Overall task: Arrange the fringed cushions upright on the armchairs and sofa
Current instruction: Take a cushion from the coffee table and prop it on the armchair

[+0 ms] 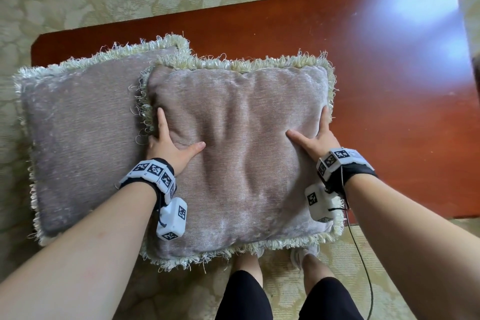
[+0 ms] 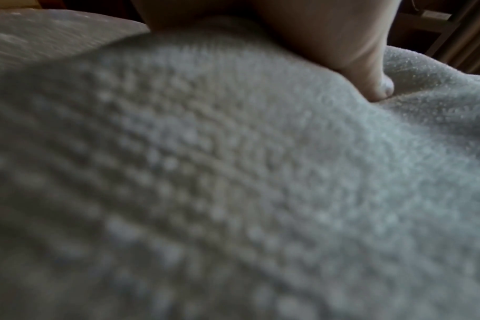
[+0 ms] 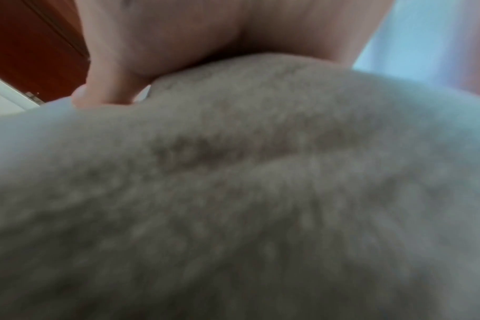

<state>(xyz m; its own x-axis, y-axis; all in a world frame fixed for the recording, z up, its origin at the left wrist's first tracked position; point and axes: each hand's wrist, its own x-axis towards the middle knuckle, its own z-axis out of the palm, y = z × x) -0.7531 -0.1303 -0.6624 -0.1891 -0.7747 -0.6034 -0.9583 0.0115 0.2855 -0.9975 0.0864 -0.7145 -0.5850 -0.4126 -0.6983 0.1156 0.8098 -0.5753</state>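
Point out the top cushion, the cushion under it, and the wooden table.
top cushion (image 1: 241, 163), head view, middle of its pinkish face between the hands
lower cushion (image 1: 83, 138), head view, its uncovered face left of the top one
table (image 1: 389, 86), head view, bare red-brown surface right of the cushions

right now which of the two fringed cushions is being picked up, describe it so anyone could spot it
On the dark red wooden table lie two mauve cushions with cream fringe. It is the right-hand cushion, overlapping the left cushion. Only this one has the left hand and right hand gripping its sides.
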